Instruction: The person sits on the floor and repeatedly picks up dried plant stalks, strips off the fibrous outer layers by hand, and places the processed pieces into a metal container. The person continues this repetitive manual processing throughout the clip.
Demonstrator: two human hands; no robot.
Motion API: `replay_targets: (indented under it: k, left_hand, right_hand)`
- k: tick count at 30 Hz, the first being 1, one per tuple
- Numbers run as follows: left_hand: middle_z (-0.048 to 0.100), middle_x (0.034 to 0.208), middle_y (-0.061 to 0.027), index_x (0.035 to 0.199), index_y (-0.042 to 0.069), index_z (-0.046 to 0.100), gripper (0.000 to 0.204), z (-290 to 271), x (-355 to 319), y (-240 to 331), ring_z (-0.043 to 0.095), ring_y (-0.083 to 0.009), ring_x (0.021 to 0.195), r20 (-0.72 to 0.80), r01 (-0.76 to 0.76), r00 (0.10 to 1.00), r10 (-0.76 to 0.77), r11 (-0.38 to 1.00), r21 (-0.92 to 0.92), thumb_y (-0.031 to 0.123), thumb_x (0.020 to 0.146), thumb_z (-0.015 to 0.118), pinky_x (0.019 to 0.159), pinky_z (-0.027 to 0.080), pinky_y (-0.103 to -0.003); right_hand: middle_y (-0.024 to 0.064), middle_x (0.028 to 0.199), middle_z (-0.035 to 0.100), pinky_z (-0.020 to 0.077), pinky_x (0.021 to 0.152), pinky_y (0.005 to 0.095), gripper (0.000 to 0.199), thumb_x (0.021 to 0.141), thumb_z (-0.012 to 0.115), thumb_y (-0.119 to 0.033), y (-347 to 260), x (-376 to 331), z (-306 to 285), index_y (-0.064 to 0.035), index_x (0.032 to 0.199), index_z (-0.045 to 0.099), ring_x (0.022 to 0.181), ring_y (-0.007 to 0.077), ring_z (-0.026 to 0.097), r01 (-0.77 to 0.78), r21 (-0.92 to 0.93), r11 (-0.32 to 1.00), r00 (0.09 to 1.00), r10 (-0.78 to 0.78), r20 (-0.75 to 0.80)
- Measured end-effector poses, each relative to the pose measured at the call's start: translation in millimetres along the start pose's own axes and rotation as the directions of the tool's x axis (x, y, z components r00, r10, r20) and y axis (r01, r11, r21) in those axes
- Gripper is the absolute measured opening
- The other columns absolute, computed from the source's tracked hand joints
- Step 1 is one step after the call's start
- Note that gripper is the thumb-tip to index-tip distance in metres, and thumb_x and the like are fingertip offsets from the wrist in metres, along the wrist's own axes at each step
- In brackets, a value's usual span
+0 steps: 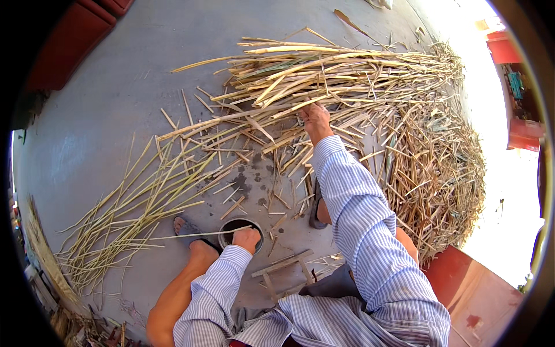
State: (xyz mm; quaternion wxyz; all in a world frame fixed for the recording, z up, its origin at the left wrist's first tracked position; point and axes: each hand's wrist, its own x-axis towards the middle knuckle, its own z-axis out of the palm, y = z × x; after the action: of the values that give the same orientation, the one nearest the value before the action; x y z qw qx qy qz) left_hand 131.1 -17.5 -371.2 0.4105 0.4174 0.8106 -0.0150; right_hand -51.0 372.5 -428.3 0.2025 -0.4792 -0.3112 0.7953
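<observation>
Straw (430, 168) litters the frame's right; upper-centre stalks (341, 61) lie left-to-right. Left hand (246, 239) clenches a leftward-pointing stem (205, 234); right hand (315, 120) touches stalks, grip unclear.

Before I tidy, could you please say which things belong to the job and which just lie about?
Likely in use:
thin pale-green plant stalk, in the left hand
round dark bowl, beneath
loose thin pale-green stalks
long dry yellow stalks, at the right hand

Seemingly lying about:
short broken yellow straw
curled brown dry leaf
</observation>
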Motion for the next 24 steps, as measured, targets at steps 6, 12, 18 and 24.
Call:
replay_targets:
  k: [6,12,18,24]
  left_hand:
    - [0.067,0.086,-0.0107,0.081,0.007,0.066,0.011,-128,-25,42,0.065,-0.0275,0.079,-0.358,-0.241,0.903,0.236,0.97,0.032,0.017,0.077,0.068,0.065,0.05,-0.038]
    - [0.064,0.111,-0.0084,0.113,0.003,0.063,0.042,-308,-67,82,0.058,-0.0231,0.101,-0.89,0.154,0.358,0.281,0.923,0.353,0.024,0.078,0.072,0.084,0.043,-0.04]
    - [0.071,0.092,-0.0047,0.099,0.005,0.069,0.03,-357,-139,65,0.063,-0.0208,0.088,-0.885,0.224,0.262,0.384,0.868,0.443,0.02,0.074,0.076,0.076,0.044,-0.037]
    - [0.069,0.076,-0.0041,0.087,0.005,0.066,0.024,-382,-203,102,0.062,-0.0187,0.071,-0.988,-0.194,0.028,0.15,0.971,0.142,0.022,0.074,0.078,0.069,0.043,-0.035]
  right_hand:
    - [0.0028,0.065,0.056,0.0402,0.046,0.0259,0.012,0.08,0.068,0.005,-24,-42,-24,-0.0008,0.076,0.058,0.051,0.0121,0.051,0.23,-0.111,0.967,0.971,-0.235,-0.036]
    - [0.0079,0.078,0.069,0.0474,0.046,0.018,0.007,0.086,0.07,-0.006,-99,-160,9,-0.0028,0.088,0.064,0.061,0.0116,0.062,-0.072,0.189,0.979,0.989,0.046,0.141]
    - [0.0038,0.083,0.067,0.0497,0.059,0.0227,0.017,0.089,0.071,-0.018,-173,-298,45,-0.0045,0.094,0.064,0.073,0.0131,0.063,0.045,0.075,0.996,0.91,-0.072,0.408]
    - [0.0048,0.085,0.065,0.0504,0.059,0.0223,0.029,0.088,0.073,-0.025,-233,-360,33,-0.0014,0.098,0.061,0.072,0.0128,0.064,0.257,-0.038,0.966,0.841,-0.204,0.502]
